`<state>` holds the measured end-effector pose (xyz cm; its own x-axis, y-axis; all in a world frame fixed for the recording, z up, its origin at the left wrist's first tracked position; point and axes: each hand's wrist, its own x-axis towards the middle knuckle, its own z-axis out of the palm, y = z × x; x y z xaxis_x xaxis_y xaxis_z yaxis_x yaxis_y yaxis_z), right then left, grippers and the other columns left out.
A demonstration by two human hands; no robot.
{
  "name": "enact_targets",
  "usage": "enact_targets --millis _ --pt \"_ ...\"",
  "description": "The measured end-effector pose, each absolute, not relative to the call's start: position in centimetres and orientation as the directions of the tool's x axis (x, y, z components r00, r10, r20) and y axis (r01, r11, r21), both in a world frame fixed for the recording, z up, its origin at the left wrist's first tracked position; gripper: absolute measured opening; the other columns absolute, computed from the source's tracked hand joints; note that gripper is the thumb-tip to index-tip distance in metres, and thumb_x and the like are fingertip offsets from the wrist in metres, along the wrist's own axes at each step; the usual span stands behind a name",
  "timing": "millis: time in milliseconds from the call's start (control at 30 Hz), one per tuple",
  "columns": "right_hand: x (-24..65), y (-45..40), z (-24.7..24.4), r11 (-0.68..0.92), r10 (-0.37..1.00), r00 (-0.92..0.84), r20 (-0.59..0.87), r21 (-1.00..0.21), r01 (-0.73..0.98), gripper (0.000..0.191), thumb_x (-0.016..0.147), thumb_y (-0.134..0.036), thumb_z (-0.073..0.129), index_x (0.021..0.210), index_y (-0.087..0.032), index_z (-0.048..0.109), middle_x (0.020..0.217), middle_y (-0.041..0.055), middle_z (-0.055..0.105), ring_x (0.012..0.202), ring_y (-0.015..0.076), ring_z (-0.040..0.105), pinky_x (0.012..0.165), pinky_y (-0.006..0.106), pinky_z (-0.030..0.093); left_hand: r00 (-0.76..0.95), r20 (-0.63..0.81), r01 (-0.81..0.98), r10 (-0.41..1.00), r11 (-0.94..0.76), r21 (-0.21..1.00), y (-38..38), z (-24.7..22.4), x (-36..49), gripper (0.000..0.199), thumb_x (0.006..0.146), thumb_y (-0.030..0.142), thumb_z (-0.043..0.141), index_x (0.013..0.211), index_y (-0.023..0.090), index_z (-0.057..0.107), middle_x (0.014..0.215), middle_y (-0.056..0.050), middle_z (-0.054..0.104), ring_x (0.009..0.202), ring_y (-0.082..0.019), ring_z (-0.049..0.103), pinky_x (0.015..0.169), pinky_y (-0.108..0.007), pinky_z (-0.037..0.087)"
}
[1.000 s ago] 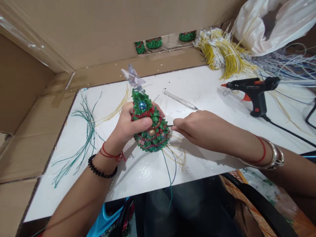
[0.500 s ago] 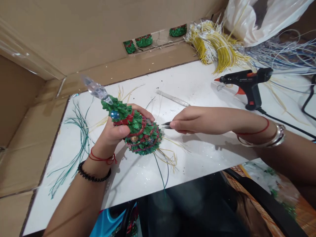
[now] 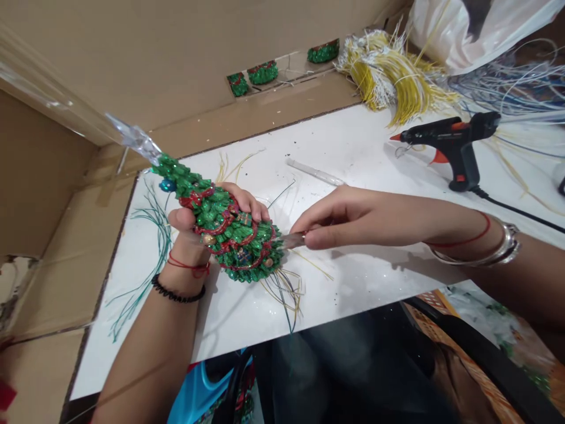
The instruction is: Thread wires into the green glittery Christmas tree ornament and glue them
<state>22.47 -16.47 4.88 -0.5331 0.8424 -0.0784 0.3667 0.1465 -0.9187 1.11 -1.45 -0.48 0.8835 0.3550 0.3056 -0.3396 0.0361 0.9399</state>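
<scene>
A small green Christmas tree ornament (image 3: pixel 220 229) with red garlands and a clear pointed top is tilted to the upper left, gripped around its middle by my left hand (image 3: pixel 249 200). Thin yellow and dark green wires (image 3: pixel 286 291) stick out below its base. My right hand (image 3: pixel 339 221) pinches tweezers (image 3: pixel 292 239), whose tips reach the base of the tree on its right side. Whether the tips touch a wire there is hidden.
A black and orange glue gun (image 3: pixel 459 147) lies at the right with its cord. Behind it are yellow wire bundles (image 3: pixel 397 76) and a white bag (image 3: pixel 459 35). Green wires (image 3: pixel 152 218) lie at the left, a clear stick (image 3: pixel 315 172) beyond my right hand.
The tree has tipped further to the left, its decorated side turned more toward me. My right hand has brought the tweezers against its base. The view has shifted slightly.
</scene>
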Motion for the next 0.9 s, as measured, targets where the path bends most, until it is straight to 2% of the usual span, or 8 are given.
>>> enact_targets --millis 200,400,600,900 --pt "21.5 -16.8 3.5 0.063 0.88 -0.46 -0.113 -0.935 0.35 0.033 0.091 -0.04 0.053 0.092 -0.012 0.069 0.057 -0.0046 0.047 0.048 0.0042 0.035 0.045 0.02 0.024 0.893 0.324 -0.342 0.314 0.003 0.94 -1.3 -0.3 1.3 0.06 0.058 0.077 0.062 0.075 0.02 0.07 0.059 -0.008 0.064 0.063 -0.025 0.066 0.063 -0.041 0.058" --pt "21.1 -17.2 3.0 0.09 0.893 -0.446 -0.056 -0.95 0.3 0.031 0.088 -0.041 0.059 0.09 -0.013 0.071 0.06 -0.0045 0.044 0.053 0.0055 0.029 0.047 0.023 0.021 0.896 0.277 -0.295 0.346 0.0 0.955 -1.5 0.0 1.4 0.061 0.055 0.079 0.061 0.07 0.02 0.07 0.056 -0.007 0.062 0.062 -0.025 0.066 0.065 -0.042 0.058" --pt "21.0 -17.1 3.2 0.21 0.915 -0.401 0.034 -0.89 0.404 0.025 0.088 -0.034 0.059 0.08 -0.012 0.069 0.054 -0.0075 0.035 0.05 0.0047 0.025 0.048 0.024 0.019 0.909 0.254 -0.279 0.331 0.032 0.96 -1.6 -0.2 1.2 0.059 0.055 0.076 0.064 0.075 0.021 0.072 0.062 -0.009 0.064 0.067 -0.027 0.066 0.07 -0.045 0.057" --pt "20.7 -17.3 3.0 0.373 0.903 -0.384 0.195 -0.798 0.473 0.033 0.092 -0.029 0.054 0.065 -0.013 0.059 0.052 -0.0081 0.029 0.05 0.0048 0.022 0.049 0.024 0.02 0.908 0.275 -0.297 0.317 0.022 0.955 -1.6 -0.3 1.1 0.061 0.058 0.076 0.061 0.078 0.02 0.072 0.068 -0.011 0.066 0.069 -0.026 0.066 0.069 -0.044 0.057"
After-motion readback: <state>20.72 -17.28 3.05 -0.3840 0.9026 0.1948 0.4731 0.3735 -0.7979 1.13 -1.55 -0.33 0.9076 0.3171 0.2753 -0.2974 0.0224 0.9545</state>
